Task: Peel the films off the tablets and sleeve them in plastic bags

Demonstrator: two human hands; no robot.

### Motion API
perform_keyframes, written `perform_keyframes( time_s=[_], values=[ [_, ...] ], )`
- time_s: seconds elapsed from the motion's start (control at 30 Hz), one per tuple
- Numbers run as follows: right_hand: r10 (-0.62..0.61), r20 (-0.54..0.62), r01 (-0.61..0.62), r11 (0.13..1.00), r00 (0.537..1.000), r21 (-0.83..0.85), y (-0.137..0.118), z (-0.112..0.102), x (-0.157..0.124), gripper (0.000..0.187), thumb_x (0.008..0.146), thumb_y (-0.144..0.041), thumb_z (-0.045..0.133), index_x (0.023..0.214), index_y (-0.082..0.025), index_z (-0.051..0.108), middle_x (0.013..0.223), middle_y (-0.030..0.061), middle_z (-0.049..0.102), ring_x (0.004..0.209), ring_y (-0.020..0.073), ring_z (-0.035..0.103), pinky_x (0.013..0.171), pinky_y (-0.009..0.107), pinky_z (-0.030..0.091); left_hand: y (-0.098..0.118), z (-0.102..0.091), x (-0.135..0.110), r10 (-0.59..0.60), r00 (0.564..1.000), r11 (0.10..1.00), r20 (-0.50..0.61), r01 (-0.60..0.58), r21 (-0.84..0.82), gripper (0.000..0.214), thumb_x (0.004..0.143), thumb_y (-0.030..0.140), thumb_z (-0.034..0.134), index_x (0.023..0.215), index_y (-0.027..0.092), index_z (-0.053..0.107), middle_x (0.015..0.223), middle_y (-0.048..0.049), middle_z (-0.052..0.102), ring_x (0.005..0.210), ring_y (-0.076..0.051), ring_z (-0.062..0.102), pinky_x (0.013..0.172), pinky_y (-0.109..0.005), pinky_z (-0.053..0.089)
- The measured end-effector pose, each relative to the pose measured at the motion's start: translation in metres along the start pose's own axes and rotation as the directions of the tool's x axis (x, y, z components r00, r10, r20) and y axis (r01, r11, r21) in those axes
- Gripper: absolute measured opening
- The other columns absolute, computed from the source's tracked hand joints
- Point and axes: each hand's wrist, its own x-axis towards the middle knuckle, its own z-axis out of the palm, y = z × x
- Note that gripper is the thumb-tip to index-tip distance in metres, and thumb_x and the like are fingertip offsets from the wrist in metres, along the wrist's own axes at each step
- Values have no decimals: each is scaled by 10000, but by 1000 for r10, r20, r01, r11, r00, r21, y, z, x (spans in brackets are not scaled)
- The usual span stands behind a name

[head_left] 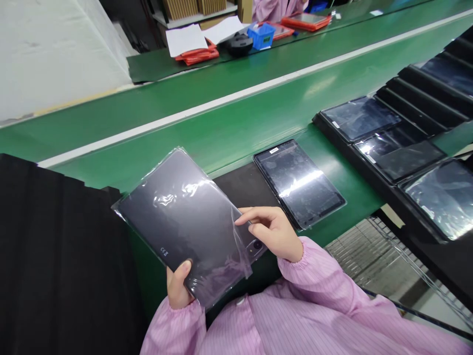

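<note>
Head view: the left hand (178,284) grips a flat dark grey tablet in clear plastic film (173,217) from below; the right hand's (271,232) fingers (254,216) rest on the loose film, grip unclear.

CE mark (164,250) on the back of a film-wrapped tablet (173,212), white sticker (274,150) on a second tablet (299,185), unreadable

The left hand (178,285) is partly hidden behind the film-wrapped tablet (177,222), the co-worker's pink sleeve (277,7) is cut by the top edge of the view, and the small marks (164,251) on the tablet are too small for reading.
</note>
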Motion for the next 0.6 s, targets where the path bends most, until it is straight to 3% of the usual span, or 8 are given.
perform_keyframes(
  time_s=[0.2,0.3,0.43,0.5,0.6],
  values=[
    [-32,9,33,995,999,-97,0,0,1,151,867,-219,571,918,-189,711,844,33,740,662,124,641,568,252,505,4,7,-3,-50,997,993,-60,44,-109,540,480,241,850,1008,222,741,757,27,718,658,-143,662,648,-226,544],
    [-64,55,67,996,996,-55,0,-5,3,176,935,-192,504,1033,-192,650,896,32,750,747,123,685,668,259,539,5,7,-3,-63,997,993,-50,58,-106,554,452,257,860,990,219,735,743,29,709,648,-152,659,621,-234,543],
    [-24,122,15,998,992,68,3,-10,1,246,979,-194,467,1182,-207,605,1132,65,754,1010,158,722,859,312,564,8,12,-8,-60,998,996,16,60,-60,437,570,303,816,987,219,718,742,28,693,644,-148,652,693,-268,565],
    [12,133,-28,993,991,116,5,-11,-1,295,992,-235,469,1262,-220,586,1207,67,737,1026,164,722,871,322,567,10,14,-10,-82,996,995,46,85,-53,364,620,302,789,967,225,712,744,27,685,659,-151,661,721,-276,568],
    [69,145,-94,981,987,170,6,-11,-4,371,1014,-346,453,1353,-228,546,1249,81,724,990,180,735,831,336,585,9,15,-9,-85,996,994,33,87,-66,426,549,320,830,944,215,708,736,24,685,658,-163,671,656,-259,556]
  ],
)
